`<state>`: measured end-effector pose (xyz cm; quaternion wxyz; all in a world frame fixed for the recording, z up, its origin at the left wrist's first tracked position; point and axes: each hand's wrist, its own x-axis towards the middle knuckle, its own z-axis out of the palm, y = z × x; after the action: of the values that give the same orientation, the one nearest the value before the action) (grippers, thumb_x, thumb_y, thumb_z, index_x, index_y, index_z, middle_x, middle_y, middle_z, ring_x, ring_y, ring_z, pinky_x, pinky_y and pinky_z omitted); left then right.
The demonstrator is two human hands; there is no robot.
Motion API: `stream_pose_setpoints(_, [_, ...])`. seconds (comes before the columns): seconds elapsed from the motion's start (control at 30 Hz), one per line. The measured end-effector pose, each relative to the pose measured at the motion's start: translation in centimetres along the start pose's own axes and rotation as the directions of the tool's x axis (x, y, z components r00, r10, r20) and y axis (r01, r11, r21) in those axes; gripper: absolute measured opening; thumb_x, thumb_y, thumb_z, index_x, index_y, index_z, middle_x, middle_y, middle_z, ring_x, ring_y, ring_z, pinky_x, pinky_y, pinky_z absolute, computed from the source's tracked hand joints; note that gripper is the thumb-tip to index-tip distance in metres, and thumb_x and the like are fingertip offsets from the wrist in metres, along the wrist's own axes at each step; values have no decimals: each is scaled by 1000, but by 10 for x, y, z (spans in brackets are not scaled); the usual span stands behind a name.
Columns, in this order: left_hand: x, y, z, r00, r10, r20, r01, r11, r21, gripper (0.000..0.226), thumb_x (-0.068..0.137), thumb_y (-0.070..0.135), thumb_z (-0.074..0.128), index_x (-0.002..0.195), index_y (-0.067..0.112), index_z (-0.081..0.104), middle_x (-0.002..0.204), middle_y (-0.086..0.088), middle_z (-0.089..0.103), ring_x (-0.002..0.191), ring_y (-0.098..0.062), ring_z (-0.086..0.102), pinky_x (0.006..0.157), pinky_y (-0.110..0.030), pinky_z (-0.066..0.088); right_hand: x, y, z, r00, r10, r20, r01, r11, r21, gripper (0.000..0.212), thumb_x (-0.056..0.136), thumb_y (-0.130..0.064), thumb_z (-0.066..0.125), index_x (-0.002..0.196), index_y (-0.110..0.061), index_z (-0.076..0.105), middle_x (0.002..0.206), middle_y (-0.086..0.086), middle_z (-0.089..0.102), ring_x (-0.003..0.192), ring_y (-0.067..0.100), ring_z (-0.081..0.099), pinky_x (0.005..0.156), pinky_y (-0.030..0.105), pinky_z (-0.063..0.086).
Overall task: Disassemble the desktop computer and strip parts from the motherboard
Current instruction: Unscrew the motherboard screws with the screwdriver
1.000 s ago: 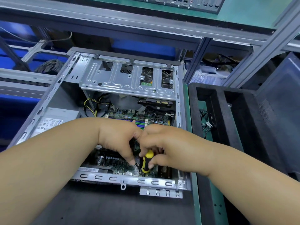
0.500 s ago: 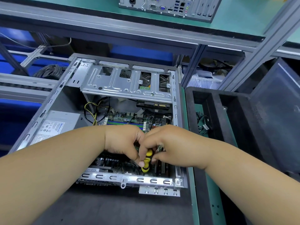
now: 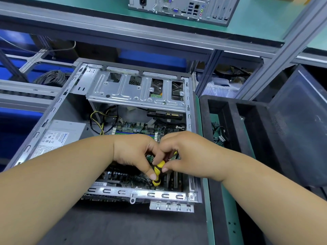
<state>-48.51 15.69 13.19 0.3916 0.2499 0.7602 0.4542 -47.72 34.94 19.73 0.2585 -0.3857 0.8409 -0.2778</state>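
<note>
Open desktop case (image 3: pixel 53 110) lies on its side on a dark mat, side panel off, its near-left corner hidden under the left forearm. Drive cage (image 3: pixel 136 91) spans the far end. Power supply (image 3: pixel 58 137) at left, its near part covered by the same forearm. Motherboard (image 3: pixel 138 129) on the case floor, its middle blocked by both hands; parts there too small to name. Black foam tray (image 3: pixel 235 117) just right of the case, cut off by the right forearm. Second computer (image 3: pixel 178 7) on the upper shelf, cropped at the top edge. Left hand (image 3: pixel 132 151) and right hand (image 3: pixel 185 154) meet over the board, fingers curled, both pinching a yellow-black screwdriver (image 3: pixel 157 172). Left thumb touches the handle's left side, right fingertips its right side. Shaft and tip hidden behind the fingers.
</note>
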Motion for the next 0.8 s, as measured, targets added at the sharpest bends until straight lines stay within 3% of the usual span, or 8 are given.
stream_pose_setpoints(0.1, [0,-2,1,1000,-16,-7,16,1000,2,23,69,18,85,66,33,69,79,16,68,78,-1,62,82,-20,45,0,-1,-3,999,-3,46,4,1000,-12,25,80,-4,77,100,-19,77,99,-3,66,93,6,58,89,28,47])
stream_pose_setpoints(0.17, [2,-1,2,999,-41,-18,41,999,35,17,67,23,87,71,29,71,76,16,68,75,0,61,79,-21,44,-1,-1,-3,998,-10,54,10,1000,-9,26,80,-6,78,101,-20,76,101,-4,67,94,7,59,89,28,47])
stream_pose_setpoints(0.33, [3,1,3,998,-53,-39,58,991,123,22,63,35,88,69,36,67,72,25,63,72,5,57,73,-16,41,0,-2,4,998,14,-60,-16,999,-27,24,78,-26,83,95,-16,69,95,-3,60,82,9,61,80,35,51])
stream_pose_setpoints(0.5, [1,0,1,999,-33,-5,34,996,84,22,67,28,87,68,31,65,73,24,63,74,6,58,77,-15,42,3,-4,2,1000,4,-23,-6,997,-73,15,81,-17,80,95,-16,75,92,-5,63,82,7,59,81,30,49])
stream_pose_setpoints(0.63, [0,0,-1,1000,-11,19,11,1000,2,22,68,21,85,69,37,70,82,16,69,80,-3,62,84,-25,43,3,-6,-1,999,-8,31,11,997,-72,20,80,-7,78,97,-16,77,92,-3,67,84,8,59,82,28,47])
stream_pose_setpoints(0.8, [3,-1,0,999,-44,-3,44,996,79,21,68,22,86,84,17,74,82,10,71,78,-2,62,79,-20,46,1,-6,-2,999,-29,46,33,995,-89,23,79,-9,77,100,-20,76,96,-9,65,91,8,58,86,29,46])
